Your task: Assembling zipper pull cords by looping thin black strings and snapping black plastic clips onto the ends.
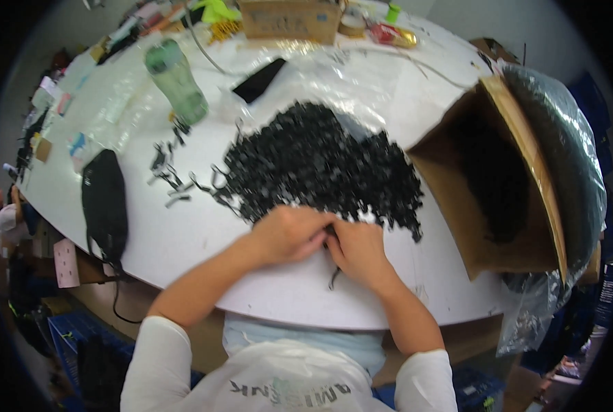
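A big heap of small black strap-like pieces (313,158) covers the middle of the white table (203,268). At its near edge my left hand (291,233) and my right hand (358,250) meet, fingertips pinched together. Between them is a small black piece, mostly hidden by the fingers; its exact kind cannot be made out. One thin black looped piece (334,277) shows just below my right hand. Several loose black pieces (172,180) lie scattered left of the heap.
An open cardboard box (450,199), dark inside, lies on its side at the right, beside a clear plastic bag (560,137). To the left are a black pouch (105,202) and a green bottle (176,81). Another cardboard box (289,20) stands at the back. A person (9,216) is far left.
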